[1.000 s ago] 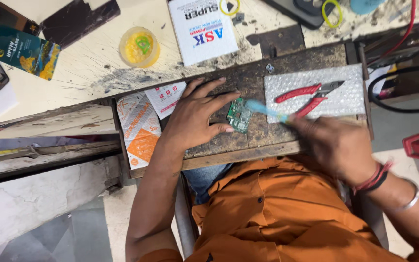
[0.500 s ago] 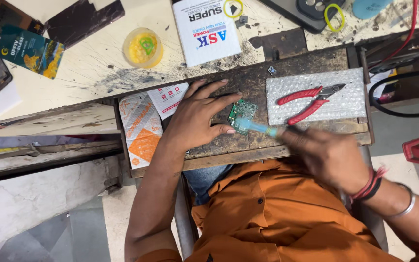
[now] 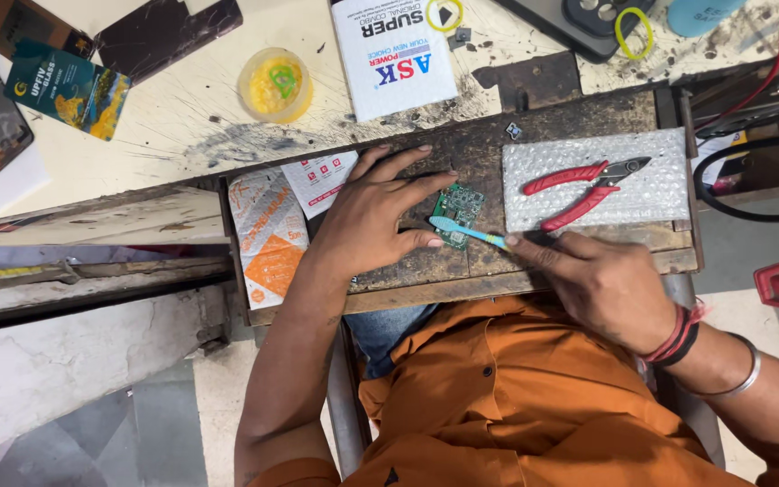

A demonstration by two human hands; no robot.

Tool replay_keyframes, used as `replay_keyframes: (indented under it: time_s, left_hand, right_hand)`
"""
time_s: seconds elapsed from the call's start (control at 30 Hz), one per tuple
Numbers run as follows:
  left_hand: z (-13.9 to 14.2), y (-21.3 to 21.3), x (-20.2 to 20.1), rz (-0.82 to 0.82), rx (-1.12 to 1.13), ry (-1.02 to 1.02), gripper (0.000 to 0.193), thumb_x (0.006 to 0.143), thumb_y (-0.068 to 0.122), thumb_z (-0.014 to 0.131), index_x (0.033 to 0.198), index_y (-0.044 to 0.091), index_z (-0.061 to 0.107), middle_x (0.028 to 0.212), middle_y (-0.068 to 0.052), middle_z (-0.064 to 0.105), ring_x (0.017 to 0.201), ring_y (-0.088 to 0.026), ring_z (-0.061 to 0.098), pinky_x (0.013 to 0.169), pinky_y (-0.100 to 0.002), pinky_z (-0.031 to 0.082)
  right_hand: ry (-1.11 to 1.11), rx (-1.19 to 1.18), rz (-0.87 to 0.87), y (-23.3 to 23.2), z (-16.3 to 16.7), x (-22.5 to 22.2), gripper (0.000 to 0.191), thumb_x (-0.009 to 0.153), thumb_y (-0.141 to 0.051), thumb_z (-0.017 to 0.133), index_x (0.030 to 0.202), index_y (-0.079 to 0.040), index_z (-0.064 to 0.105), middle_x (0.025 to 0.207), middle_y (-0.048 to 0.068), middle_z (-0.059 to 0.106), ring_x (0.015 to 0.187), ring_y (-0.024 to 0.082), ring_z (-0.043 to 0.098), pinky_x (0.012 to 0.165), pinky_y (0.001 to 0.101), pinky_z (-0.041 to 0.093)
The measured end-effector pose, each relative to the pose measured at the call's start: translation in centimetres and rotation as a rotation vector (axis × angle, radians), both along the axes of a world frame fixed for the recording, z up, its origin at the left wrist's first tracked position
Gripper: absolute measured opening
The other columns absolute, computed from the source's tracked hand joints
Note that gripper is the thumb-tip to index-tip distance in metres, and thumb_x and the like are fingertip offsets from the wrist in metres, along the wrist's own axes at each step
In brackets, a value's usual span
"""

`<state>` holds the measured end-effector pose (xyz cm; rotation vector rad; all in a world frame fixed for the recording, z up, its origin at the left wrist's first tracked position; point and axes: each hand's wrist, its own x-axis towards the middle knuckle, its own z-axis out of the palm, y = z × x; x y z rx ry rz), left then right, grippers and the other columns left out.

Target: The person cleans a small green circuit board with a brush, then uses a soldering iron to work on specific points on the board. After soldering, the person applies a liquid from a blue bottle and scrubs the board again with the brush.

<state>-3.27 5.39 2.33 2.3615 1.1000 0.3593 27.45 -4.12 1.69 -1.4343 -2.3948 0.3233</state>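
So there's a small green circuit board (image 3: 458, 215) lying flat on a dark, worn wooden board (image 3: 489, 158) that's pulled out in front of the person like a tray. The left hand (image 3: 373, 216) is spread open and pressed down flat, fingers fanned out, with the fingertips pinning the left edge of the circuit board. The right hand (image 3: 604, 287) is pinched closed around the handle of a light blue brush (image 3: 467, 231), looks like a toothbrush, and the bristle end sits right on the lower part of the circuit board. Just to the right of that is a sheet of bubble wrap (image 3: 655, 194) with a pair of red-handled pliers (image 3: 583, 189) lying on top, jaws pointing right. On the left side of the wooden board there are a couple of orange and white packets (image 3: 268, 239), partly tucked under the left wrist. Further up on the scuffed pale tabletop (image 3: 191, 126) there's a white box (image 3: 394, 54), a little round yellow tub (image 3: 274, 85), a teal packet (image 3: 69, 88) and a dark phone panel (image 3: 169, 32). The person is wearing an orange shirt (image 3: 534, 406), with red thread and a metal bangle on the right wrist.
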Motion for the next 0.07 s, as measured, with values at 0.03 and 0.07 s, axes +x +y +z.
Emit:
replay_keyframes:
  time_s: [0.03, 0.07]
  left_hand:
    - [-0.1, 0.0, -0.1, -0.004, -0.012, 0.015, 0.08, 0.069, 0.044, 0.089, 0.141, 0.027, 0.062, 0.154, -0.009, 0.051, 0.146, -0.033, 0.043, 0.123, -0.052, 0.027]
    - [-0.3, 0.1, -0.1, -0.01, -0.026, 0.027, 0.081, 0.07, 0.045, 0.089, 0.143, 0.027, 0.061, 0.155, -0.007, 0.052, 0.148, -0.031, 0.043, 0.125, -0.052, 0.026]
  right_hand:
    - [-0.002, -0.005, 0.022, -0.4, -0.2, 0.0, 0.051, 0.082, -0.017, 0.076, 0.131, -0.031, 0.07, 0.078, 0.003, 0.067, 0.055, 0.023, 0.062, 0.05, 0.0394, 0.051]
    - [-0.002, -0.009, 0.018, 1.8, -1.0, 0.5, 0.051, 0.082, -0.017, 0.076, 0.131, -0.031, 0.07, 0.078, 0.003, 0.067, 0.055, 0.023, 0.062, 0.05, 0.0394, 0.051]
